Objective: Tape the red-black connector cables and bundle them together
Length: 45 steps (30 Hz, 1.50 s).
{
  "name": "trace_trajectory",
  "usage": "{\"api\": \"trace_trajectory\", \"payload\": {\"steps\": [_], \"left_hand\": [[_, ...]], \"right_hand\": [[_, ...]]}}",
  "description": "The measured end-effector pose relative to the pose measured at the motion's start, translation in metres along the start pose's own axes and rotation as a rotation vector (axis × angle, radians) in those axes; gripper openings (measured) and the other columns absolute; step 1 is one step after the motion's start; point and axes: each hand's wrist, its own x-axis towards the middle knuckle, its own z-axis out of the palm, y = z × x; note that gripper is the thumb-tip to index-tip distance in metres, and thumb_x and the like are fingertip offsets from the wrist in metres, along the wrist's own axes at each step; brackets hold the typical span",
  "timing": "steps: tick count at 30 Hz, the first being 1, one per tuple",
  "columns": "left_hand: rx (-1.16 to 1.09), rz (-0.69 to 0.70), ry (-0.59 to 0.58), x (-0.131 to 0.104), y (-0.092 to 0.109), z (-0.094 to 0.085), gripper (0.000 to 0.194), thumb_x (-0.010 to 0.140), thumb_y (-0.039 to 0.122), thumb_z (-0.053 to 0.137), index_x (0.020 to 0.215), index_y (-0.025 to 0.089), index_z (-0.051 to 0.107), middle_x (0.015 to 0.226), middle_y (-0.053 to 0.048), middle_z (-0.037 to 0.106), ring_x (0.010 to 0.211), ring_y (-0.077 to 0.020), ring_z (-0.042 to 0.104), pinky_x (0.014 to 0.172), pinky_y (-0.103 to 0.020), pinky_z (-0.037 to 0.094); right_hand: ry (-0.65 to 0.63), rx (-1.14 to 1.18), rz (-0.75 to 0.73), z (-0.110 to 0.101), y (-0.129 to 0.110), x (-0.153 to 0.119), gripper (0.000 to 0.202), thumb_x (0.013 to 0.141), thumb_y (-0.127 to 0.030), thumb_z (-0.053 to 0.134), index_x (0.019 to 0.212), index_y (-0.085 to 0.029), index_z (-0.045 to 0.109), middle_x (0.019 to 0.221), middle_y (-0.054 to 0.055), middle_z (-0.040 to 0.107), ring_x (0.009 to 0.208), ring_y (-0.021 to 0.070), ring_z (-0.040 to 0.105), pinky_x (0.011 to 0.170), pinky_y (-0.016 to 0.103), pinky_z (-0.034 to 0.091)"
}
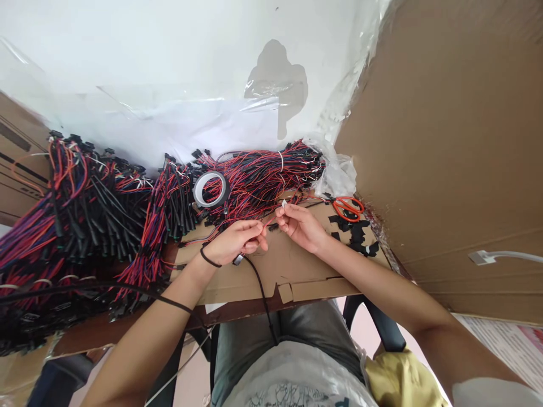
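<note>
My left hand, with a dark band at its wrist, pinches a thin red wire above the cardboard sheet. The wire runs across to my right hand, whose fingers are closed on its other part. A small white piece sticks up at my right fingertips; I cannot tell exactly what it is. Just beyond the hands lies a bundle of red and black wires with dark connectors. A roll of tape leans on that bundle.
Orange-handled scissors lie right of my right hand, beside black tape pieces. More wire bundles crowd the left. A clear plastic bag sits at the back. A tall cardboard panel bounds the right; a black cable hangs over the front edge.
</note>
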Motion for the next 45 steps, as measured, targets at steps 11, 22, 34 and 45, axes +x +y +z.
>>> {"api": "trace_trajectory", "payload": {"steps": [11,22,34,45], "left_hand": [[0.093,0.227,0.352,0.003,-0.002,0.014,0.035,0.079,0.051,0.058,0.075,0.016,0.051,0.055,0.000,0.059,0.037,-0.0045,0.035,0.036,-0.018,0.020],[0.255,0.263,0.401,0.006,-0.013,0.027,0.023,0.083,0.040,0.051,0.078,0.017,0.051,0.055,0.001,0.062,0.037,-0.0072,0.045,0.038,-0.020,0.032],[0.278,0.270,0.472,0.009,-0.015,0.028,0.023,0.084,0.038,0.053,0.075,0.017,0.053,0.056,0.000,0.064,0.035,-0.0076,0.047,0.038,-0.020,0.035],[0.346,0.218,0.448,0.007,-0.012,0.012,0.032,0.084,0.043,0.049,0.085,0.012,0.059,0.070,-0.007,0.070,0.033,-0.0072,0.048,0.035,-0.019,0.031]], "right_hand": [[0.186,-0.196,-0.128,0.016,0.020,-0.013,0.031,0.066,-0.045,0.073,0.080,-0.019,0.068,0.076,0.002,0.062,0.066,0.0114,0.055,0.044,0.018,0.038],[0.270,-0.233,-0.026,0.028,0.030,-0.008,0.031,0.064,-0.046,0.073,0.070,-0.016,0.067,0.065,-0.001,0.059,0.049,0.0060,0.042,0.043,0.021,0.030],[0.208,-0.122,0.019,0.029,0.028,-0.011,0.030,0.064,-0.046,0.075,0.069,-0.017,0.067,0.063,-0.002,0.056,0.054,0.0067,0.041,0.049,0.022,0.028],[0.087,-0.680,-0.196,0.011,0.014,-0.006,0.027,0.080,-0.041,0.061,0.074,-0.017,0.072,0.066,0.000,0.058,0.057,0.0094,0.047,0.051,0.023,0.037]]}}
